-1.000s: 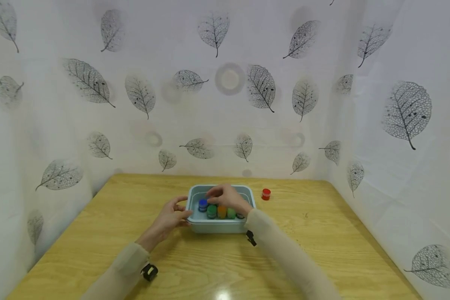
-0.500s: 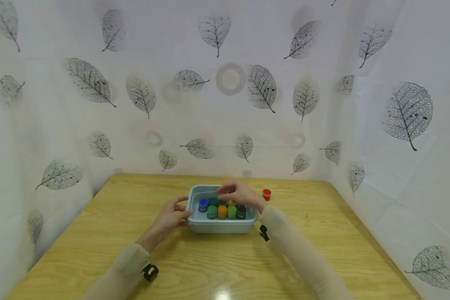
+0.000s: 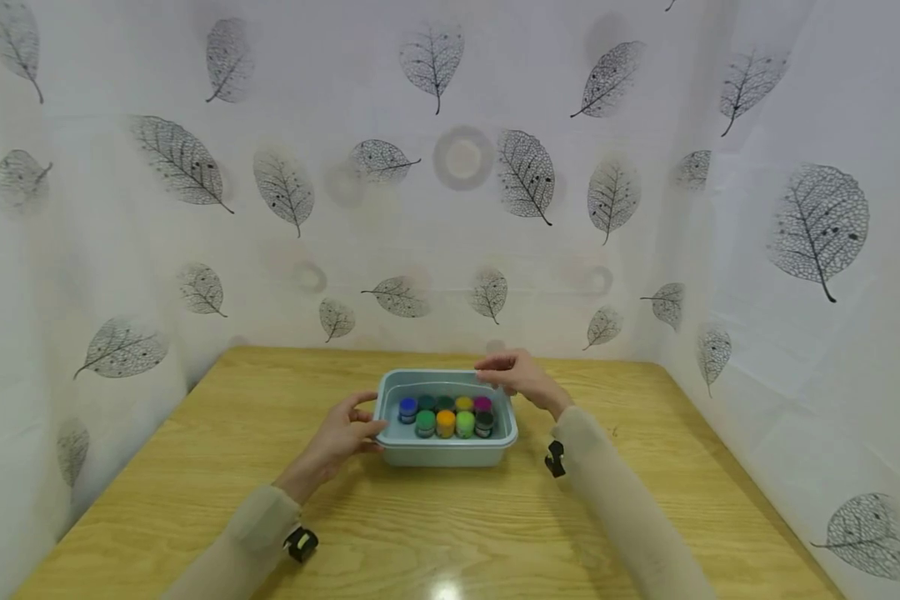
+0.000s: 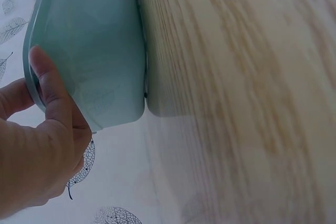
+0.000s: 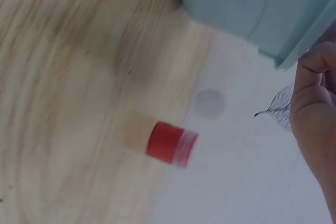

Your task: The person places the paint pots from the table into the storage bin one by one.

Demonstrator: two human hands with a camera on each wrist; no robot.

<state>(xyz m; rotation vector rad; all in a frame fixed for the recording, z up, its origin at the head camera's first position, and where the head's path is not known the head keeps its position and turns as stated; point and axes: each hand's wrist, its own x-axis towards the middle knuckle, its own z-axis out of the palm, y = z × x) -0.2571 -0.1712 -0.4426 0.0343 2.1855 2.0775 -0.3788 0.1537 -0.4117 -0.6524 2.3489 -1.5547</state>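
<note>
My left hand (image 3: 339, 435) grips the left rim of a pale blue plastic tub (image 3: 442, 457); the left wrist view shows its fingers (image 4: 52, 85) on the outer wall. Inside the tub stand several small paint jars in two rows, among them a blue jar (image 3: 408, 410), an orange jar (image 3: 446, 424), a light green jar (image 3: 465, 424) and a magenta-lidded jar (image 3: 482, 404). Over the tub's back right corner, my right hand (image 3: 523, 379) hovers with bent, relaxed fingers and nothing visible in them. A red jar (image 5: 172, 144) stands outside the tub, hidden behind that hand in the head view.
The tub stands on a wood-grain table (image 3: 390, 533), toward its far edge. White curtains (image 3: 450, 242) with a leaf print surround the table's back and sides.
My right hand has moved right, from above the jars to the tub's back right corner, uncovering the back row and covering the red jar. The left hand stays on the rim.
</note>
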